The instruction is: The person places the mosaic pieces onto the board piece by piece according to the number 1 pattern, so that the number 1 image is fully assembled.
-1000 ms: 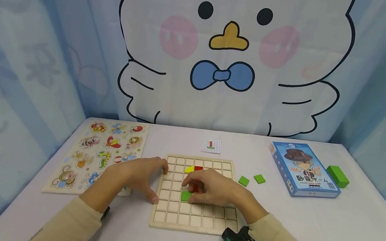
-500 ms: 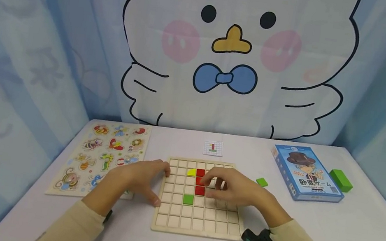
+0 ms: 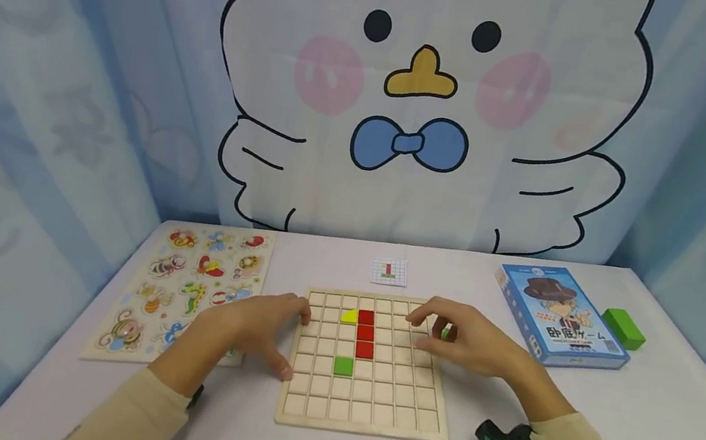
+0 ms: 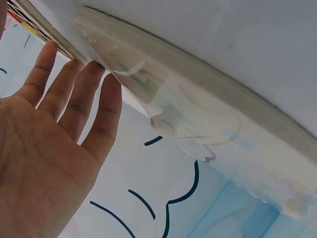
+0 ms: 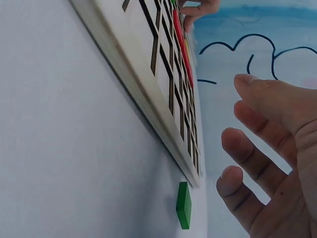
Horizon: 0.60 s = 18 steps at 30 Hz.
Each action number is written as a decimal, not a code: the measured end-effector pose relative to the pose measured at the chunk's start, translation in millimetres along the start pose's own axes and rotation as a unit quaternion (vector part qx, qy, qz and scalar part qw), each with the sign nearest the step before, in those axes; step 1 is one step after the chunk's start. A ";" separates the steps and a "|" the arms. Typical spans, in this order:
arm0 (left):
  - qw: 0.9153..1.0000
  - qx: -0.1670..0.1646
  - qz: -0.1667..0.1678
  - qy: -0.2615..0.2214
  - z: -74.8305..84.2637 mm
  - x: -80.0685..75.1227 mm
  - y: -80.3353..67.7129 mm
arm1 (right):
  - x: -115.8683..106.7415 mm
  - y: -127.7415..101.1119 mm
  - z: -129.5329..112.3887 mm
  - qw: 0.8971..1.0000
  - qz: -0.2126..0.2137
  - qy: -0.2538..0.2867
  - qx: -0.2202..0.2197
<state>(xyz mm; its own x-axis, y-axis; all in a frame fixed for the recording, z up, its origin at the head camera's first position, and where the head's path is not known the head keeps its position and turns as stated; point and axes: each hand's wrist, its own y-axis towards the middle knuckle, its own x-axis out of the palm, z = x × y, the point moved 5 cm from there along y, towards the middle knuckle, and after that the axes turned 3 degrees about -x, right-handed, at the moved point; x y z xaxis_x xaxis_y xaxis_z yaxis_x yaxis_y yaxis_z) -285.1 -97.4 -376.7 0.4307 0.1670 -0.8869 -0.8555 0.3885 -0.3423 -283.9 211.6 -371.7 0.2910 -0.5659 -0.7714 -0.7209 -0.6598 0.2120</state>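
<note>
A wooden grid board [image 3: 379,412] lies mid-table. Three red squares [image 3: 366,333] form a column on it. Beside the top red square is a yellow piece [image 3: 349,316], and a green square [image 3: 343,366] lies lower left of the column. My left hand [image 3: 258,327] rests against the board's left edge, thumb and fingers spread. Over the board's right edge hovers my right hand [image 3: 475,339], fingers loosely bent with nothing visible between them. A loose green tile [image 5: 184,206] lies on the table past the board's corner in the right wrist view, mostly hidden behind the hand in the head view.
A small pattern card [image 3: 389,272] lies behind the board. To the left is a picture puzzle board [image 3: 178,293] with cartoon animals. A blue game box [image 3: 563,316] and a green block [image 3: 623,329] stand at the back right.
My right hand has withdrawn rightward from the red column to the board's right edge, uncovering three red squares and now covering the loose green tiles. My left hand stays at the left edge.
</note>
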 end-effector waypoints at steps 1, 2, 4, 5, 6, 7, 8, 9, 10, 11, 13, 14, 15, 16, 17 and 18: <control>1.000 0.003 -0.002 0.000 0.1 0.6 -0.1 | -2.1 -2.2 1.1 1.000 0.006 -0.001 0.002; 1.000 0.006 -0.002 0.002 -0.1 0.5 -0.6 | -3.8 -3.6 2.4 1.000 0.012 -0.002 0.003; 1.000 0.008 -0.001 0.011 -1.5 -1.6 -2.0 | -6.9 -5.0 4.1 1.000 0.023 -0.001 -0.002; 1.000 0.007 0.001 0.016 -2.3 -3.3 -2.8 | -8.2 -4.9 5.1 1.000 0.028 -0.001 -0.005; 1.000 0.006 0.003 0.021 -3.5 -5.4 -3.2 | -9.5 -4.6 6.1 0.999 0.034 0.000 -0.007; 1.000 0.006 0.005 0.026 -4.8 -8.0 -3.9 | -10.8 -4.3 7.0 0.999 0.040 0.001 -0.009; 1.000 0.004 0.007 0.030 -6.1 -10.4 -4.5 | -11.6 -3.8 8.3 0.999 0.043 0.003 -0.009; 1.000 0.002 0.008 0.030 -7.1 -12.3 -5.1 | -12.8 -3.8 9.4 0.999 0.048 0.004 -0.009; 1.000 0.003 0.009 0.028 -7.4 -13.4 -4.9 | -14.1 -4.6 10.7 0.999 0.052 0.002 -0.006; 1.000 0.004 0.008 0.024 -7.1 -13.6 -4.4 | -15.5 -6.1 12.2 0.998 0.056 0.000 -0.002; 1.000 0.008 0.004 0.014 -5.0 -11.8 -2.7 | -18.1 -10.3 15.3 0.998 0.057 -0.004 0.008; 1.000 0.008 0.000 0.010 -3.3 -9.9 -1.5 | -19.1 -12.6 16.8 0.998 0.055 -0.006 0.011; 1.000 0.008 -0.004 0.006 -1.3 -7.7 -0.2 | -20.0 -15.1 18.6 0.998 0.053 -0.008 0.015; 1.000 0.010 -0.007 0.005 1.2 -5.8 1.2 | -20.8 -17.5 20.3 0.999 0.050 -0.009 0.018; 1.000 0.011 -0.010 0.007 3.7 -4.1 2.5 | -21.6 -19.9 22.1 0.999 0.048 -0.011 0.021; 1.000 0.012 -0.012 0.010 6.6 -3.2 3.9 | -22.5 -22.2 23.9 0.999 0.047 -0.010 0.022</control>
<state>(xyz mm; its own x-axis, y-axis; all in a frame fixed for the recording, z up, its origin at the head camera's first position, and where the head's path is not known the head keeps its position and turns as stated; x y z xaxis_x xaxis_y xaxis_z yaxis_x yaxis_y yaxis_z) -287.9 -90.4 -373.2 0.4446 0.1397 -0.8848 -0.8379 0.4141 -0.3556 -289.5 250.7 -373.4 0.2083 -0.6145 -0.7610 -0.7722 -0.5808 0.2576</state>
